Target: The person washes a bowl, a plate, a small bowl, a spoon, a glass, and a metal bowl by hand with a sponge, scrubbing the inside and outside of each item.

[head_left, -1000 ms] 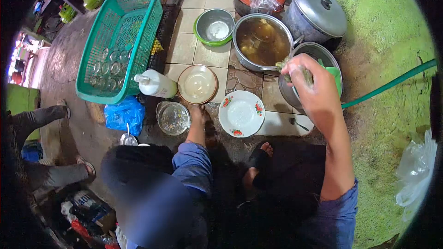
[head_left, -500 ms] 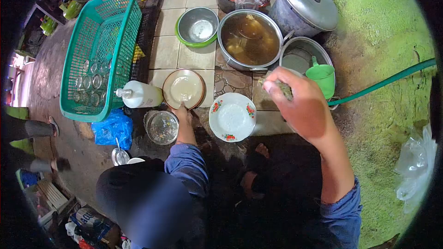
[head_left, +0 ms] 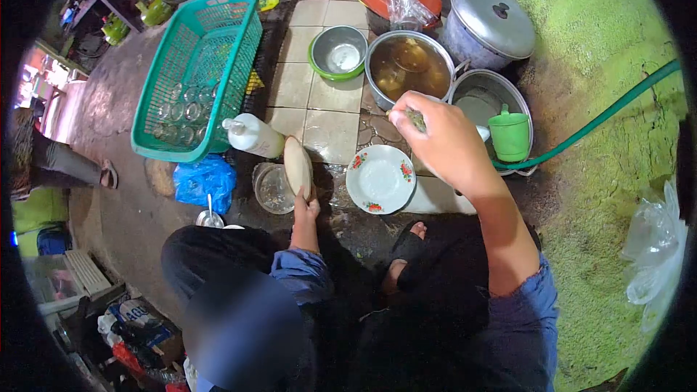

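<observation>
My left hand (head_left: 308, 209) grips the lower edge of a cream plate (head_left: 296, 165), which is steeply tilted over a clear round bowl (head_left: 270, 190). My right hand (head_left: 450, 145) is raised, its fingers closed around a greenish scouring pad (head_left: 416, 119), of which only part shows. Below and left of the right hand, a white plate with red flowers (head_left: 380, 180) lies on the tiles. A white pump bottle (head_left: 254, 136) stands just left of the cream plate.
A teal basket (head_left: 239, 65) holds several glasses (head_left: 190, 111). Beyond the plates are a metal bowl (head_left: 340, 51), a pot of brown liquid (head_left: 406, 69) and a lidded pot (head_left: 490, 25). A green mug (head_left: 510, 138) hangs in another pot near a hose (head_left: 602, 123). A person's leg (head_left: 76, 165) is at left.
My left hand has lifted the cream plate off the tiles and tipped it from nearly flat to steeply tilted. My right hand, with the scouring pad, has moved left toward the plates. The view has shifted.
</observation>
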{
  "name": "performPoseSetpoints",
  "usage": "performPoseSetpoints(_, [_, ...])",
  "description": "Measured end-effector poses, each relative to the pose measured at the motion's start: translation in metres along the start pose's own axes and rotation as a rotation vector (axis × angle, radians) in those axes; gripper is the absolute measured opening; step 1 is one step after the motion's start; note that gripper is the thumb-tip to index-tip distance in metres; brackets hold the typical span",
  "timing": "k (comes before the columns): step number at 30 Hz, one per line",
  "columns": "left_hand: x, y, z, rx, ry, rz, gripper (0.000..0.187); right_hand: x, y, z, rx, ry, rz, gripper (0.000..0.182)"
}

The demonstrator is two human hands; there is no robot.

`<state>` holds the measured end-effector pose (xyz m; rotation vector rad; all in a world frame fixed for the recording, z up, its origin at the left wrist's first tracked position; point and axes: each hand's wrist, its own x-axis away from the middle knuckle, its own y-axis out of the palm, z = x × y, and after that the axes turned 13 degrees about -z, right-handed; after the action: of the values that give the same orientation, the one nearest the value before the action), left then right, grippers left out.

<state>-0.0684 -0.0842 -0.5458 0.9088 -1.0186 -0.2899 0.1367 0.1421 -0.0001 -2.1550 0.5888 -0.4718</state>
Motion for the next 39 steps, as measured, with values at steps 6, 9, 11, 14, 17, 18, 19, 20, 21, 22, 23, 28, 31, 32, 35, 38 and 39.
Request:
performPoseSetpoints(6, [0.092, 0.106, -0.008, -0.105, 0.026, -0.09, 0.029, -0.011, 0.018, 0.016, -0.001, 0.066, -0.096, 0.031])
performPoseSetpoints(9, [0.129, 0.181, 0.003, -0.267, -0.044, -0.24, 0.037, -0.02, 0.024, 0.019, -0.012, 0.094, -0.074, 0.045])
performPoseSetpoints(11, [0.171, 0.255, 0.01, -0.412, -0.043, -0.374, 0.044, -0.029, 0.035, 0.02, -0.053, 0.093, -0.038, 0.05])
performPoseSetpoints(14, [0.216, 0.332, 0.031, -0.632, -0.014, -0.487, 0.053, -0.04, 0.042, 0.019, -0.182, 0.155, -0.064, 0.063])
performPoseSetpoints(17, [0.261, 0.381, 0.045, -0.779, 0.064, -0.58, 0.049, -0.032, 0.031, 0.016, -0.951, -0.087, -0.234, 0.049])
performPoseSetpoints(18, [0.268, 0.383, 0.055, -0.742, -0.012, -0.583, 0.049, -0.028, 0.022, 0.014, -0.949, -0.098, -0.235, 0.049])
performPoseSetpoints(19, [0.278, 0.382, 0.06, -0.668, -0.043, -0.597, 0.05, -0.023, 0.019, 0.015, -0.972, -0.104, -0.244, 0.045])
performPoseSetpoints(20, [0.288, 0.381, 0.064, -0.593, -0.077, -0.612, 0.052, -0.017, 0.016, 0.012, -0.995, -0.109, -0.25, 0.042])
performPoseSetpoints(21, [0.303, 0.384, 0.062, -0.593, -0.074, -0.617, 0.052, -0.007, 0.01, 0.002, -0.991, -0.089, -0.2, 0.039])
performPoseSetpoints(22, [0.321, 0.39, 0.054, -0.501, -0.058, -0.671, 0.056, -0.004, 0.008, -0.003, -0.988, -0.088, -0.199, 0.039])
performPoseSetpoints(23, [0.334, 0.392, 0.044, -0.406, -0.046, -0.717, 0.06, -0.001, 0.008, -0.005, -0.831, -0.04, -0.126, 0.039])
performPoseSetpoints(28, [0.34, 0.391, 0.01, -0.24, -0.025, -0.716, 0.065, 0.006, 0.004, -0.003, -0.269, 0.116, 0.199, 0.039])
performPoseSetpoints(31, [0.337, 0.395, 0.001, -0.207, -0.033, -0.765, 0.068, 0.014, -0.003, -0.005, 0.003, -0.062, 0.601, 0.023])
performPoseSetpoints(32, [0.336, 0.395, 0.0, -0.196, -0.031, -0.766, 0.068, 0.015, -0.009, -0.008, 0.108, -0.216, 0.759, 0.019])
performPoseSetpoints(35, [0.332, 0.393, -0.004, -0.178, -0.062, -0.777, 0.071, 0.033, 0.022, -0.038, 0.033, -0.313, 0.374, 0.029])
performPoseSetpoints(38, [0.326, 0.386, -0.007, -0.162, -0.125, -0.786, 0.076, 0.03, 0.078, -0.041, -0.187, -0.381, -0.009, 0.048])
performPoseSetpoints(39, [0.33, 0.386, -0.007, -0.15, -0.188, -0.799, 0.077, 0.028, 0.081, -0.039, 0.177, -0.46, 0.03, 0.053])
